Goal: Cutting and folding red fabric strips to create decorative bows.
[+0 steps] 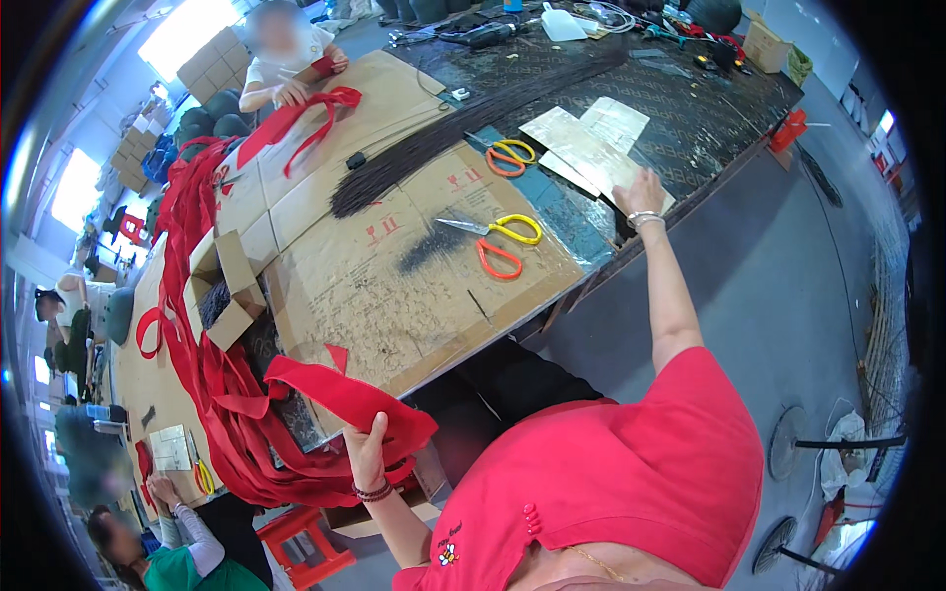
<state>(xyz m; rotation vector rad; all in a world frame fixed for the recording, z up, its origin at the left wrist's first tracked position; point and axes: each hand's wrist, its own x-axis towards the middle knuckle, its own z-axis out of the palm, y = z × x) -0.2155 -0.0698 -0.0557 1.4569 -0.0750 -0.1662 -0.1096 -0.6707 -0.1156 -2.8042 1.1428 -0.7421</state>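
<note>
My left hand (367, 448) is closed around a wide red fabric strip (340, 391), which stretches over the table's near edge. At the right side of the table, my right hand (642, 193) grips the near end of a pale flat board (576, 141). Other pale sheets (619, 120) lie partly under that board. Scissors with one yellow and one orange handle (490, 229) rest on the cardboard, blades pointing left. A second such pair (509, 159) sits beside the board. A small red scrap (338, 357) lies near the held strip.
Long red strips (232, 394) heap along the table's left side, by an open cardboard box (236, 286). Dark thin bristles (424, 158) lie across the middle. Opposite, a person (286, 59) handles red fabric; another (187, 552) works at lower left. A red stool (305, 547) stands below.
</note>
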